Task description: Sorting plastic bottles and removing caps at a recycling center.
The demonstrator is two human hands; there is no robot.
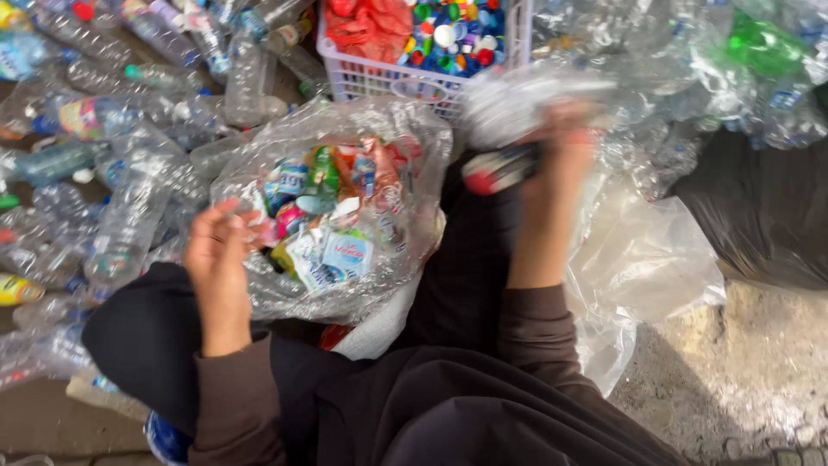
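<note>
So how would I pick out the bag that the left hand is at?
Start at the white slatted basket holding coloured caps, top centre. Just below it, on the person's lap, sits a clear plastic bag, the left hand at its edge. Unlike the other clear bag around, it's stuffed with colourful torn labels.

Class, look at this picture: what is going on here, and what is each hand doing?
A seated person sorts plastic waste. The left hand grips the edge of a clear bag of torn labels on the lap. The right hand, blurred, holds a clear plastic bottle with a dark and red label. A white basket ahead holds coloured bottle caps. Empty bottles lie piled at the left.
</note>
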